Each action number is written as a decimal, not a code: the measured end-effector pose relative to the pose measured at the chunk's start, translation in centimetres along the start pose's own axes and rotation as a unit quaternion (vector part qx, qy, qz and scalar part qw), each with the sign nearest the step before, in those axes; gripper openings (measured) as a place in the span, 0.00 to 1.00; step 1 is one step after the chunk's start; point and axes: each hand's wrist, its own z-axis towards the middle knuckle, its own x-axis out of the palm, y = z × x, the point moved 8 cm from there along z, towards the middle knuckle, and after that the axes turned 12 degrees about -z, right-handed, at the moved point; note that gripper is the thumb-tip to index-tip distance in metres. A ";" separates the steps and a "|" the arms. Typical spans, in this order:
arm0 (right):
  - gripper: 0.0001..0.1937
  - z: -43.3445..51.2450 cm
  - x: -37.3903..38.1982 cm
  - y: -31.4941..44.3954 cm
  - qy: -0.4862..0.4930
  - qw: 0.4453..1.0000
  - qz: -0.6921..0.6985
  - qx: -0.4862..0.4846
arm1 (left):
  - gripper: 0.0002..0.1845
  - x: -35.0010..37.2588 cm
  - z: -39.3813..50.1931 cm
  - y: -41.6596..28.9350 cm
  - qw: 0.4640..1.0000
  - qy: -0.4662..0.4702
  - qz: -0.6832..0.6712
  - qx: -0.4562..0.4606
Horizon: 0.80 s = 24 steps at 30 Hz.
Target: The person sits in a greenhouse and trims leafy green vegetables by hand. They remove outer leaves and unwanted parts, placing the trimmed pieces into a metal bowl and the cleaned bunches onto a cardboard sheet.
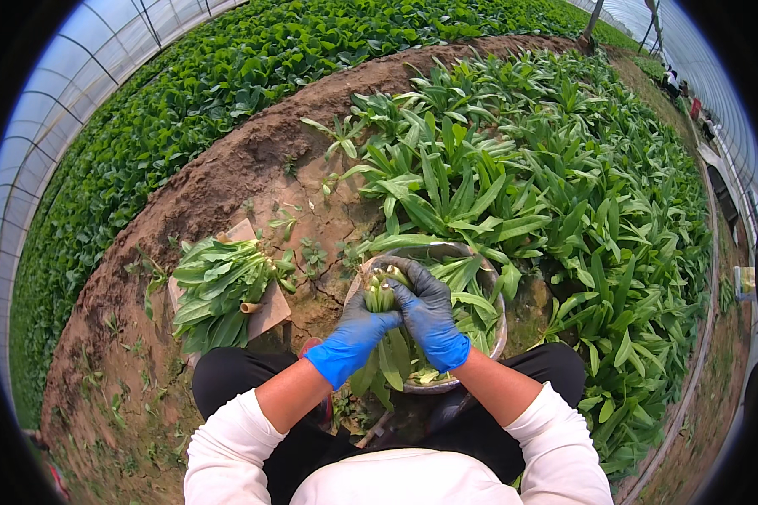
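Both my hands wear blue gloves with dark, soiled fingers. My left hand grips a bunch of leafy greens from the left side. From the right, my right hand wraps around the same bunch near its cut stem ends. The stem ends point up and away from me, and the leaves hang down below my hands. Just under and beyond the bunch stands a round tub with loose long green leaves in it. Part of the tub is hidden by my hands and forearms.
Left of me, a stack of bundled greens lies on a cardboard sheet. Long-leaved plants grow densely ahead and to the right. Cracked bare soil and a dirt ridge separate them from another leafy bed.
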 end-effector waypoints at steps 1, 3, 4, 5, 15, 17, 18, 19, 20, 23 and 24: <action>0.15 -0.1 0.3 -0.1 0.006 0.999 0.033 0.007 | 0.24 0.0 0.0 0.0 1.000 -0.003 -0.006 0.002; 0.16 -0.3 0.8 -0.8 0.018 0.995 0.071 0.065 | 0.24 -0.2 -0.2 -0.2 0.999 -0.028 -0.012 0.014; 0.18 -0.4 1.1 -0.3 0.033 0.993 0.101 0.045 | 0.25 -0.5 -0.3 -0.5 0.998 -0.048 -0.014 0.023; 0.20 -0.6 1.3 0.1 0.040 0.991 0.123 0.040 | 0.25 -0.5 -0.4 -0.7 0.997 -0.059 -0.018 0.036; 0.20 3.2 2.2 -2.7 0.065 0.995 0.015 -0.072 | 0.16 -1.2 0.5 -4.7 0.984 -0.113 -0.113 0.078; 0.16 4.7 -0.8 -8.0 0.012 0.998 0.059 -0.006 | 0.15 -1.6 0.6 -6.2 0.988 -0.092 -0.110 0.060; 0.13 5.8 -4.1 -10.6 -0.095 0.995 -0.040 0.010 | 0.15 -2.1 0.5 -6.8 0.989 -0.107 -0.091 0.046; 0.11 6.2 -8.0 -14.1 -0.181 0.963 -0.163 0.117 | 0.16 -2.0 0.3 -7.7 0.990 -0.080 -0.105 0.054; 0.11 5.2 -11.9 -16.3 -0.241 0.901 -0.308 0.185 | 0.16 -2.1 0.0 -8.4 0.990 -0.072 -0.104 0.057; 0.14 3.4 -18.4 -21.5 -0.253 0.835 -0.399 0.284 | 0.17 -1.9 -0.6 -10.4 0.987 -0.045 -0.112 0.106; 0.15 2.3 -19.8 -22.6 -0.288 0.811 -0.397 0.318 | 0.17 -1.9 -0.8 -10.7 0.989 -0.034 -0.110 0.094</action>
